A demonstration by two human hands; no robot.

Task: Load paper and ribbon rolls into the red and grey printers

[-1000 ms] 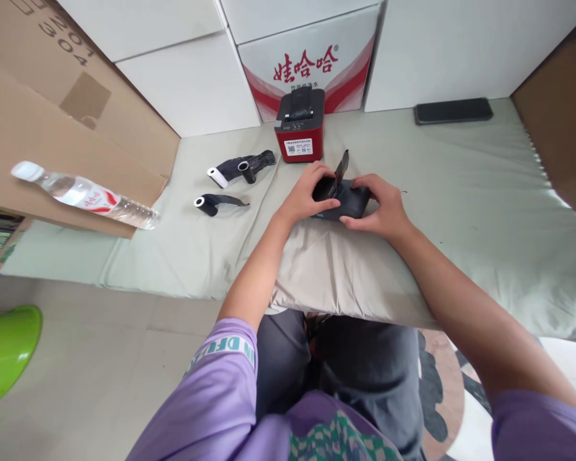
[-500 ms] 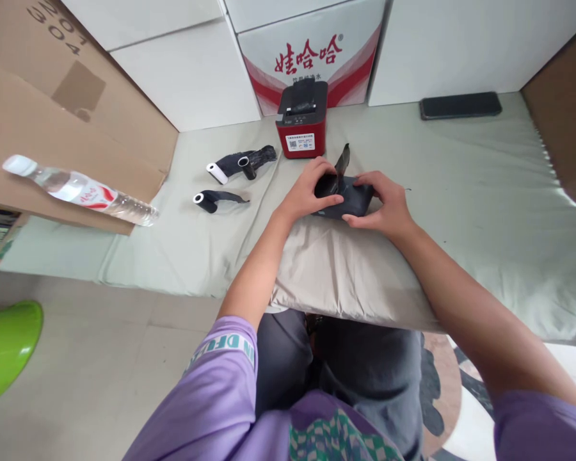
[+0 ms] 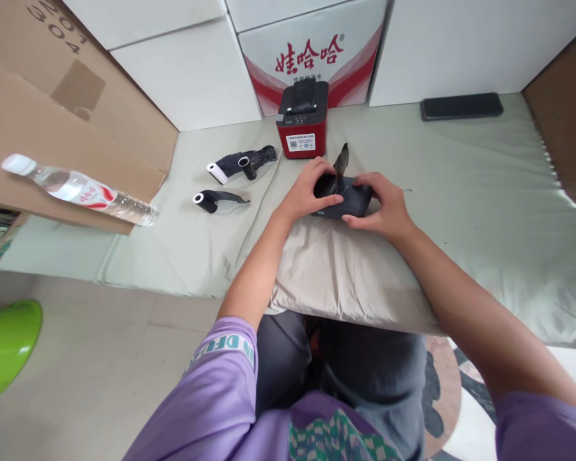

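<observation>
Two numbers, "304" among them, are printed on the brown carton (image 3: 52,83) at far left; a water bottle (image 3: 77,190) with a red and white label lies below it. Two black rolls (image 3: 218,200) rest on the bed (image 3: 461,179). The left hand (image 3: 307,192) and right hand (image 3: 381,208) each have their grip closed on the black plastic piece (image 3: 348,198) upon the pillow (image 3: 345,275). Behind stands a red printer (image 3: 301,121) before a box (image 3: 312,54) with red Chinese writing.

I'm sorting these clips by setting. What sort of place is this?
Probably a makeshift packing or storage corner indoors rather than a proper workshop. A cloth-covered surface serves as the bench, cardboard boxes and a printed carton are stacked around it, and a small red label printer stands beyond both hands, which hold a black bag.
</observation>
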